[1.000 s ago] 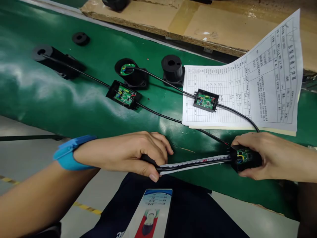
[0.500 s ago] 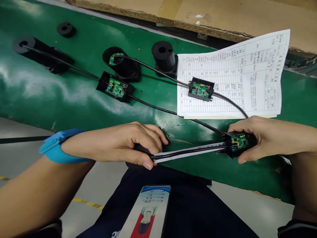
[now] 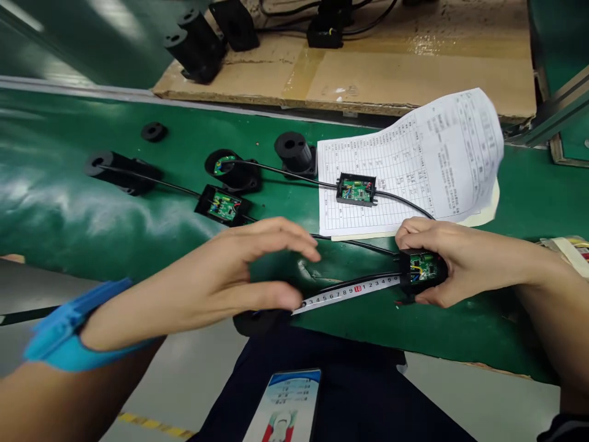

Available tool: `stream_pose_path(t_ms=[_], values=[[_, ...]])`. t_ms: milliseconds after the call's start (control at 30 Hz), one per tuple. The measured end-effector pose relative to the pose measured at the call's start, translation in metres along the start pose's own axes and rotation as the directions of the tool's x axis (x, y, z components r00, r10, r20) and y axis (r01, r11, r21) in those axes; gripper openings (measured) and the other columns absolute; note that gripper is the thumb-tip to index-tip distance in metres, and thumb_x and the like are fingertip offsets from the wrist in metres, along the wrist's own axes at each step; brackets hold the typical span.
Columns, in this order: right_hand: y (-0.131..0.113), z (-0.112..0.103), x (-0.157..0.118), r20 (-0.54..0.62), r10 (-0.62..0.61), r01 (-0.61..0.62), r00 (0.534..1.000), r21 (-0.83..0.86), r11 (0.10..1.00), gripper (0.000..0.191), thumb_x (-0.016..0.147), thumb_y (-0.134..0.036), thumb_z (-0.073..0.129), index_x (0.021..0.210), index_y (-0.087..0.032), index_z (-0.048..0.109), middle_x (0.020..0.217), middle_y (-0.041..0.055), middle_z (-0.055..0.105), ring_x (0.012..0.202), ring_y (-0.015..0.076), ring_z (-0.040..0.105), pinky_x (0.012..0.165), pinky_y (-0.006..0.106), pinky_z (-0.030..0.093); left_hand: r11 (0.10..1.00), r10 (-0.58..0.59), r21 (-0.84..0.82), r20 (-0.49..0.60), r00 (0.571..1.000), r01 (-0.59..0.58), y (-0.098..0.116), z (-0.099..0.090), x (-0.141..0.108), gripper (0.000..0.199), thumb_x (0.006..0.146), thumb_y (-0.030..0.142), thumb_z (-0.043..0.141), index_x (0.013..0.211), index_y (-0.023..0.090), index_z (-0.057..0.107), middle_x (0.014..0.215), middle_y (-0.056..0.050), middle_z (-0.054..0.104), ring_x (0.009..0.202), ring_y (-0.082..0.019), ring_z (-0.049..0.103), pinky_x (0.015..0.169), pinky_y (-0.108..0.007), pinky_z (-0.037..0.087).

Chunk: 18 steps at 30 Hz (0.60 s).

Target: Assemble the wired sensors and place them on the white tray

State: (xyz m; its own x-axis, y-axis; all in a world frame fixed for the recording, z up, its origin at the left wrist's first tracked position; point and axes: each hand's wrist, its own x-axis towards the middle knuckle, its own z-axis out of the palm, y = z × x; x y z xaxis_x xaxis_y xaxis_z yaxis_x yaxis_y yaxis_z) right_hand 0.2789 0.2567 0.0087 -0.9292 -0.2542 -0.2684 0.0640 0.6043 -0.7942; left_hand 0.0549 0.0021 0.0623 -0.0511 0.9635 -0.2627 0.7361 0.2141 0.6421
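Note:
My right hand (image 3: 446, 258) grips a small black plastic housing (image 3: 405, 270) with a green circuit board inside. From that housing a black cable (image 3: 338, 285) runs left beside a white measuring tape blade (image 3: 350, 297), whose printed numbers face up. My left hand (image 3: 257, 270) is slightly blurred, its thumb and fingers spread apart over the blade's left end. Under its thumb, at the table's front edge, a dark object (image 3: 262, 322) is partly hidden. Another open housing with a board (image 3: 356, 189) lies on the paper form, and a third (image 3: 223, 207) rests further left.
Printed sheets (image 3: 409, 166) lie on the green table (image 3: 55, 202). Black cylindrical parts (image 3: 294, 153) stand behind, with a black ring (image 3: 154, 131) at the left. A cardboard-covered shelf (image 3: 368, 73) bears more black parts. A phone-like card (image 3: 285, 405) sits at my lap.
My left hand has let go of the cable and opened. The tape blade has turned its numbered face up. My head view has shifted, showing more of the shelf behind.

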Motion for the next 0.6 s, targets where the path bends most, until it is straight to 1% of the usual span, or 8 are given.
stream_pose_path(t_ms=[33,100,133,200,267,333,433,600], values=[[-0.001,0.000,0.000,0.011,-0.005,0.005,1.000,-0.002,1.000,0.038,0.074,-0.046,0.078,0.089,-0.022,0.053,0.100,0.0034,0.056,0.092,0.0194,0.052,0.075,0.030,0.042,0.999,0.036,0.026,-0.021,0.999,-0.035,0.012,0.004,0.009,0.045,0.096,0.063,0.057,0.119,0.027,0.070,0.117,-0.006,0.071,0.098,-0.022,0.068,0.080,-0.029,0.057],[-0.003,0.000,0.000,0.035,0.036,-0.036,0.999,-0.007,0.999,0.038,0.073,-0.046,0.078,0.090,-0.022,0.054,0.095,0.0018,0.057,0.090,0.0192,0.053,0.073,0.030,0.041,0.983,0.156,0.106,-0.024,0.987,-0.153,0.036,0.018,0.028,0.034,0.100,0.050,0.060,0.118,0.022,0.068,0.106,-0.006,0.071,0.096,-0.022,0.068,0.085,-0.032,0.056],[-0.004,0.000,-0.001,0.047,0.067,-0.067,0.997,-0.007,0.998,0.038,0.072,-0.045,0.078,0.091,-0.022,0.055,0.092,0.0011,0.057,0.088,0.0193,0.054,0.072,0.030,0.041,0.967,0.207,0.150,-0.003,0.978,-0.204,0.045,0.026,0.037,0.029,0.100,0.043,0.062,0.115,0.019,0.069,0.101,-0.005,0.071,0.092,-0.022,0.068,0.085,-0.033,0.055],[-0.005,0.000,-0.003,0.076,0.125,-0.125,0.989,-0.008,0.992,0.036,0.070,-0.045,0.077,0.090,-0.023,0.057,0.086,-0.0002,0.058,0.084,0.0194,0.055,0.072,0.031,0.041,0.943,0.256,0.206,0.046,0.966,-0.260,0.057,0.042,0.051,0.019,0.099,0.031,0.064,0.110,0.016,0.069,0.095,-0.005,0.072,0.086,-0.021,0.069,0.080,-0.033,0.055],[-0.007,0.000,-0.005,0.099,0.159,-0.158,0.982,-0.015,0.987,0.034,0.069,-0.045,0.077,0.090,-0.023,0.059,0.082,-0.0005,0.058,0.081,0.0195,0.056,0.073,0.031,0.042,0.937,0.274,0.210,0.056,0.960,-0.279,0.059,0.053,0.058,0.015,0.099,0.026,0.064,0.109,0.016,0.069,0.094,-0.004,0.073,0.083,-0.021,0.070,0.073,-0.031,0.055],[-0.007,0.000,-0.006,0.105,0.174,-0.172,0.979,-0.022,0.985,0.035,0.069,-0.045,0.076,0.093,-0.024,0.062,0.083,0.0002,0.058,0.082,0.0203,0.056,0.073,0.032,0.042,0.939,0.291,0.180,0.028,0.956,-0.292,0.056,0.058,0.059,0.015,0.100,0.024,0.062,0.110,0.016,0.070,0.095,-0.003,0.074,0.083,-0.019,0.071,0.071,-0.028,0.054],[-0.006,0.000,-0.006,0.112,0.186,-0.186,0.976,-0.011,0.983,0.039,0.068,-0.046,0.076,0.098,-0.025,0.063,0.086,0.0015,0.059,0.085,0.0219,0.057,0.073,0.032,0.043,0.939,0.323,0.134,-0.027,0.946,-0.317,0.051,0.058,0.055,0.016,0.102,0.024,0.059,0.110,0.016,0.071,0.092,-0.003,0.073,0.080,-0.017,0.071,0.069,-0.026,0.053],[-0.005,0.000,-0.004,0.123,0.187,-0.188,0.975,0.000,0.982,0.042,0.068,-0.048,0.076,0.101,-0.025,0.065,0.087,0.0025,0.060,0.086,0.0228,0.059,0.071,0.031,0.044,0.935,0.343,0.120,-0.074,0.937,-0.333,0.050,0.059,0.054,0.021,0.104,0.024,0.056,0.112,0.015,0.074,0.086,-0.004,0.072,0.075,-0.016,0.069,0.067,-0.024,0.053]])
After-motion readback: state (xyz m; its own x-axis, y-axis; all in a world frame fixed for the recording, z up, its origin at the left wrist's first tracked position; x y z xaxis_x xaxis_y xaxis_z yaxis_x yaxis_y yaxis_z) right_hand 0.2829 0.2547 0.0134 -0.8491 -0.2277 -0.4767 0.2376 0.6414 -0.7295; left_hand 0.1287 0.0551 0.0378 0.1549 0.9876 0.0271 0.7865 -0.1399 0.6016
